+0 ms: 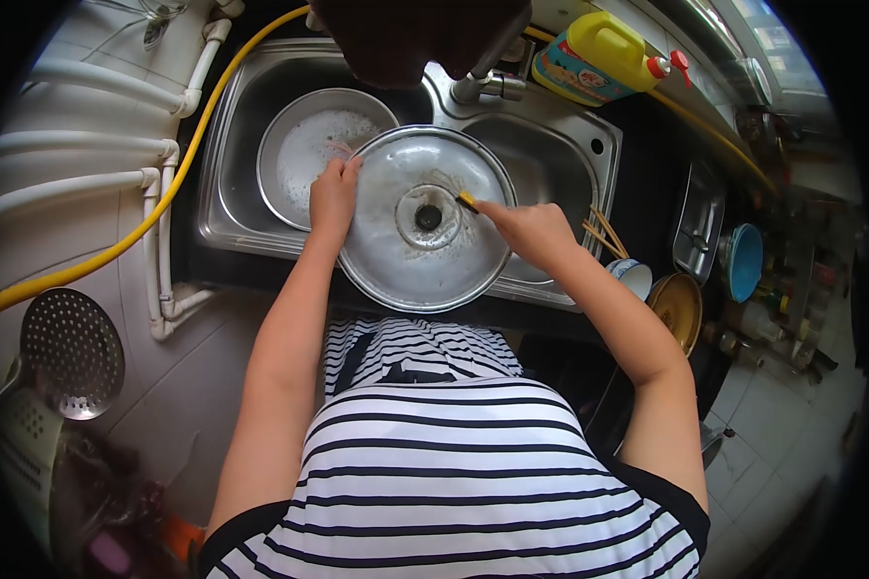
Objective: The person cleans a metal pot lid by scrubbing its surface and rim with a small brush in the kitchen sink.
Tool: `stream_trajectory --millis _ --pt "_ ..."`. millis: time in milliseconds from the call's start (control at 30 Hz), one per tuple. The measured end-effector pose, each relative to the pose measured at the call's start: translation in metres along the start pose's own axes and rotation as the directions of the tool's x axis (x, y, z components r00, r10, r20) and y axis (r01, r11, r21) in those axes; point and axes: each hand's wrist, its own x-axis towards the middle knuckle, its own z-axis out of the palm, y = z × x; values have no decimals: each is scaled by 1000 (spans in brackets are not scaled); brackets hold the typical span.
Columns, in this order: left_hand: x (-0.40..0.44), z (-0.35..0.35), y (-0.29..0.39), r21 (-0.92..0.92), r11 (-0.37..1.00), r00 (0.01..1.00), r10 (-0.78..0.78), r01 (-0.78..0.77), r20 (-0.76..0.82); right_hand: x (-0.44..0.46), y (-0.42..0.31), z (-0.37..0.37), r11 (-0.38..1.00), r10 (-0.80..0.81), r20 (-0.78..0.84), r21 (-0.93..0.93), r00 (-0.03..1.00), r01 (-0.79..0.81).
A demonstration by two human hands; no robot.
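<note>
Metal basin: holds foamy water; sits in the left sink bowl, beyond and left of the metal lid.
Left hand: grips the upper-left rim of the lid, fingers on the far side out of view.
Metal lid: directly in front of the torso, between the hands, across the front of the sink; outer face toward the wearer. Round, so no long axis. Cannot tell whether its edge bears on the sink.
Dark knob: centre of the lid; brownish stains surround it.
Small yellow tool: just right of and slightly beyond the knob, over the stains. Visible part slants from the fingertips toward the far left. Contact with the lid: cannot tell for certain.
Right hand: closed around the tool; nearer to the knob than the left hand.
Governing relation, judged: tool end to stained area, close beside the knob.
</note>
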Motion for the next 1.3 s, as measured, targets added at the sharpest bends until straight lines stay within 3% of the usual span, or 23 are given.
stream_trajectory --millis 100,167,267,400,567,633,767,833,967,1033,1133,1200,1300 --pt "-4 -1 1 22 1000 1000 -20 19 20 16 -2 12 999 -31 15 -12 999 31" --pt "-2 -1 2 23 998 998 -52 51 39 44 -11 25 990 -99 -195 76 976 116" --pt "-5 2 -8 29 999 1000 24 -23 -4 49 -13 27 984 -140 -258 68 956 162" --pt "0 2 -1 19 1000 1000 -20 19 20 4 10 18 999 -27 -104 41 994 31" --pt "-1 3 -1 55 998 1000 -9 8 10 27 -2 25 993 -58 -172 94 983 75" --pt "0 2 -3 53 998 999 -30 28 32 52 -15 32 986 -73 -280 124 957 112" --pt "-3 1 2 39 999 999 -27 26 38 29 -18 24 993 -42 -237 94 971 66" --pt "1 1 -3 33 999 998 -40 38 57 1 -8 26 993 13 -91 115 996 -2" --pt "-3 4 -6 45 999 999 27 -28 31 0 -16 34 994 34 -122 106 992 -21" --pt "-3 0 3 34 999 998 -1 -1 56 31 -24 32 995 16 -285 101 959 14" --pt "0 2 -2 61 998 999 -17 15 31 47 -29 32 992 22 -350 124 936 23" --pt "-2 0 -4 45 999 998 -33 31 49 30 -20 27 992 52 -318 129 947 -11" --pt "3 3 0 24 1000 998 -20 19 59 -10 -8 19 994 106 -107 53 989 -100"
